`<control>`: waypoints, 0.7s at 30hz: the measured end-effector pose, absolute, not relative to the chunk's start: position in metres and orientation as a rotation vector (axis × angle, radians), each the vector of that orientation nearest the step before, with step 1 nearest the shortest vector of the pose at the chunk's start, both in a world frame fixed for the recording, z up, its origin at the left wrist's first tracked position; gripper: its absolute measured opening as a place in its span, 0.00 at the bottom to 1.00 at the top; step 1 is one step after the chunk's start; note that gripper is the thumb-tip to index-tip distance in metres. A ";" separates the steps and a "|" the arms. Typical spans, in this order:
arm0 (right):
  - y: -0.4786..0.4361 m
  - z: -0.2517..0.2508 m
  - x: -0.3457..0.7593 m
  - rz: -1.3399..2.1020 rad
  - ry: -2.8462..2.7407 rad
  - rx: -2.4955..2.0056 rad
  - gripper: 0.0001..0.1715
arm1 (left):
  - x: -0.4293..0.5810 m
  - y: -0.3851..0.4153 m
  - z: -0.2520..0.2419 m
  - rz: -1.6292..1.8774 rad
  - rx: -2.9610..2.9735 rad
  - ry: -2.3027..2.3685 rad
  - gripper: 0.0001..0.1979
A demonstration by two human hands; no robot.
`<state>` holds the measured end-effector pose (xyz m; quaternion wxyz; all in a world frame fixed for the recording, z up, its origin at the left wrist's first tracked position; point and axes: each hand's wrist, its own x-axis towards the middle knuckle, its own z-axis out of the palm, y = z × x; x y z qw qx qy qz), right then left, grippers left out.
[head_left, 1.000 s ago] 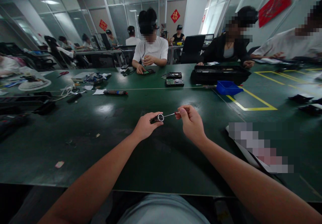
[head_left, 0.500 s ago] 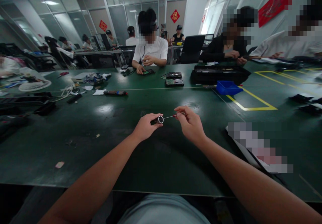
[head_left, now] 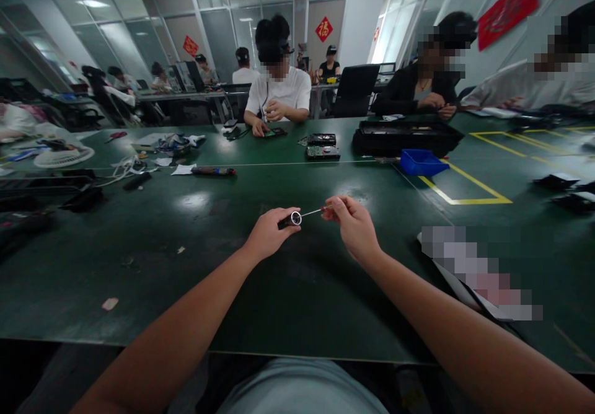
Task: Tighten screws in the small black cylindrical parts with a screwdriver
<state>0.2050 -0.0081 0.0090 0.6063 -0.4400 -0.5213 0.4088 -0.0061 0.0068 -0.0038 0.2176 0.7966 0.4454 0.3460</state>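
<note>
Between thumb and fingers, my left hand [head_left: 269, 234] holds a small dark cylinder [head_left: 295, 218] whose round, light-rimmed end faces me. My right hand [head_left: 354, 225] is closed around the reddish handle of a thin screwdriver [head_left: 310, 214]. Its metal shaft points left, and the tip reaches the cylinder's open end; whether it touches inside is too small to tell. Both hands are above the green table [head_left: 279, 302], a short gap apart.
Ahead are hard drives [head_left: 322, 152], a blue bin [head_left: 422, 163] and a long black housing [head_left: 406, 136]. A dark tool [head_left: 214, 171] and cables lie left, a covered sheet [head_left: 478, 277] right. Several people sit around.
My right hand's fingers have shifted and closed more around the screwdriver handle, and its shaft slants slightly more upward to the right. The cylinder has moved very slightly up in my left hand.
</note>
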 end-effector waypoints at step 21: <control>-0.009 0.013 0.206 0.751 -1.379 -1.141 0.15 | -0.006 0.010 0.002 0.978 2.361 1.194 0.19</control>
